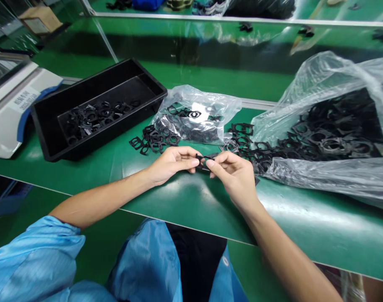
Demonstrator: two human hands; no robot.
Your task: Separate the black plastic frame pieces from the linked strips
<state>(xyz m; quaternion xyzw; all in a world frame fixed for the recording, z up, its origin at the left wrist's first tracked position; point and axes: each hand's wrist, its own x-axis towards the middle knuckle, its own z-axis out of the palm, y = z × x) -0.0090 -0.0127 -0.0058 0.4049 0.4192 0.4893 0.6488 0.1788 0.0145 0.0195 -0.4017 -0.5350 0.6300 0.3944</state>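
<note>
Between my two hands is a small black plastic frame with a round opening (202, 162), held just above the green tabletop. My left hand (175, 163) pinches its left end between thumb and fingers. Its right end is gripped by the thumb and fingers of my right hand (233, 172), which cover part of it. Just beyond my left hand lies a loose pile of similar black frames (155, 139). More black frames (241, 140) spread behind my right hand, spilling from a large clear plastic bag (320, 79) at the right.
A black tray (100, 140) with many black frames in it stands at the left. Behind my hands lies a smaller clear bag (207, 102) with black parts and a white label. A white and blue device (24, 96) sits at the far left. A shelf edge (210, 19) runs across the back.
</note>
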